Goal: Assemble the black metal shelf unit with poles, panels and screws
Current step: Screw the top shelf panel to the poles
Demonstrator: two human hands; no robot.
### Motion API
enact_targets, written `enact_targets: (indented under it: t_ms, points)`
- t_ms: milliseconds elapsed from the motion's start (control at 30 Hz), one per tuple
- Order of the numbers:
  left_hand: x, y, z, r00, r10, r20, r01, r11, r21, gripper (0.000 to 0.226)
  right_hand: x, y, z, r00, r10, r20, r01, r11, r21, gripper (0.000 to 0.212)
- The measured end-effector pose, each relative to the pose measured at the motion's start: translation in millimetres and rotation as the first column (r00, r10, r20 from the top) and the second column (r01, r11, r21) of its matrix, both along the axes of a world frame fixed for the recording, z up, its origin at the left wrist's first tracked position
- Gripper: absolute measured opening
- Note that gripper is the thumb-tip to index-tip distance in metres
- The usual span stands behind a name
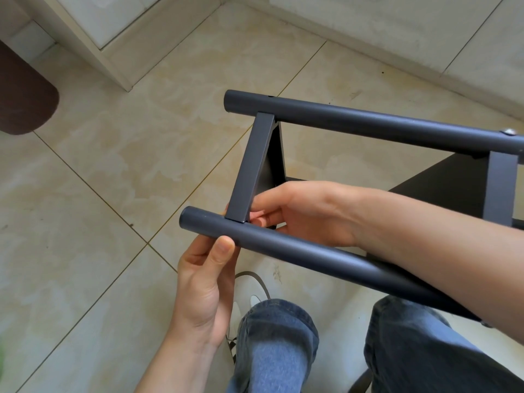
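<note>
So the shelf frame is lying across my lap, and the near pole [297,248] runs from about 10 o'clock down to 4 o'clock. My left hand [204,282] holds it from below near the capped end, thumb pressed flat on top. The panel edge [249,168] butts onto that pole, and my right hand [300,211] sits at 3 o'clock of the joint, fingers [262,215] curled in and pinching right at the corner. Can't tell if there's a screw in there. The far pole [368,120] already has a screw [510,132]. The right hand is the closer one, so I guess it does the fastening.
</note>
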State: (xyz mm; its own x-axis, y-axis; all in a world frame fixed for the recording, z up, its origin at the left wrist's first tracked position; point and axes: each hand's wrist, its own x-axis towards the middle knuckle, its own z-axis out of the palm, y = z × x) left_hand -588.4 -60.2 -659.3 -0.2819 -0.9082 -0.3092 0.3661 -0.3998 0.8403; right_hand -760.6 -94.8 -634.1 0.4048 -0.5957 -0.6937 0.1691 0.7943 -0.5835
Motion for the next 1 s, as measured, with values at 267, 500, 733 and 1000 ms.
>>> enact_targets:
  t_ms: [267,500,733,1000]
  points:
    - [0.8,-0.3,-1.6,1.000,0.014,-0.006,-0.014,1.000,0.012,0.055,-0.6,-0.7,-0.5,0.997,0.004,-0.073,-0.004,1.000,0.006,0.015]
    - [0.6,-0.1,-1.6,1.000,-0.001,0.004,0.001,1.000,-0.007,0.051,0.2,-0.4,-0.5,1.000,-0.021,-0.011,0.021,1.000,0.001,0.009]
    - [-0.2,-1.0,-2.9,1.000,0.020,-0.002,-0.020,1.000,0.017,0.055,0.7,0.2,-2.2,0.997,0.023,-0.067,-0.022,1.000,0.013,0.024]
    - [1.2,-0.6,-3.8,1.000,0.011,-0.002,-0.011,1.000,0.008,0.056,-0.7,-0.9,-0.1,1.000,-0.019,0.022,0.018,1.000,0.003,0.011]
